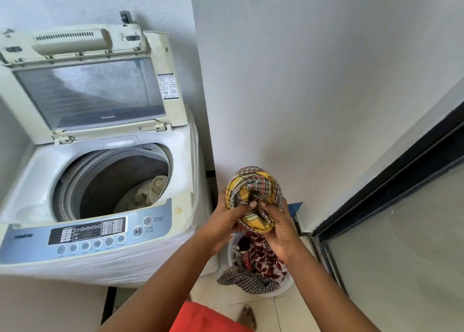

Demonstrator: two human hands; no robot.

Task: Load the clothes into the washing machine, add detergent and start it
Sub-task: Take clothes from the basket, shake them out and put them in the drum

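laundry basket [232,246] mostly hidden, drum [105,181] bottom unseen

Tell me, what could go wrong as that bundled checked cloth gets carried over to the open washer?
1. The yellow checked cloth is a loose bundle held by both hands, left hand and right hand; a trailing end could slip and fall short of the drum.
2. The laundry basket sits by the person's bare foot; stepping over might tip it.

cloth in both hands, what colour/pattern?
Yellow cloth with a grey, white and red check, bunched up; seen clearly in the head view.
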